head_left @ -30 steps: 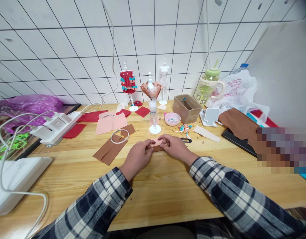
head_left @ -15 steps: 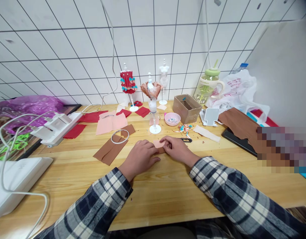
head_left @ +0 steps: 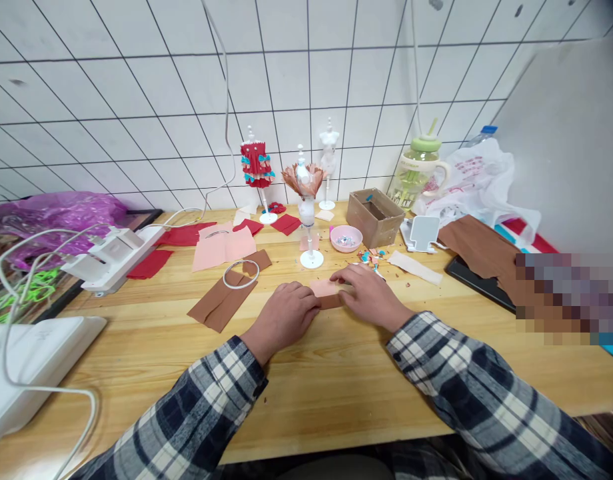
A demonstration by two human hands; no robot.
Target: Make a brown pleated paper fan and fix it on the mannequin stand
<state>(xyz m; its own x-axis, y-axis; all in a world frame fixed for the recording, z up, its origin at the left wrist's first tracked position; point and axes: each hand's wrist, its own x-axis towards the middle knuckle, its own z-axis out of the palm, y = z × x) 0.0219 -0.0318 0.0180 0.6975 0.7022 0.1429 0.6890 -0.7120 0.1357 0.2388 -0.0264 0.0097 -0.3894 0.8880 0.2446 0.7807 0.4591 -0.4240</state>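
A brown crepe paper strip (head_left: 330, 302) lies along the near edge of a pale pink crepe paper piece (head_left: 323, 288) on the table. My left hand (head_left: 288, 312) is closed, with its thumb and fingers at the strip's left end. At the right end, my right hand (head_left: 374, 297) grips the brown strip, its fingers bent over the pink piece. Further left lie larger brown paper pieces (head_left: 214, 305) with a silvery ring (head_left: 241, 274) on top. Behind my hands stands a white dress-form stand (head_left: 311, 259) that bears brown petal-like paper (head_left: 303, 179).
A pink bowl (head_left: 346, 239) with small shiny bits and a cardboard box (head_left: 375, 217) stand behind my right hand. Colourful scraps (head_left: 372, 257) lie nearby. A power strip (head_left: 121, 259) with cables is at left; a phone stand (head_left: 423, 235) and green-lidded bottle (head_left: 420, 170) are at right.
My right hand has shifted a little to the right, and more of the brown strip shows between my hands. The black tool beside it is now covered by that hand.
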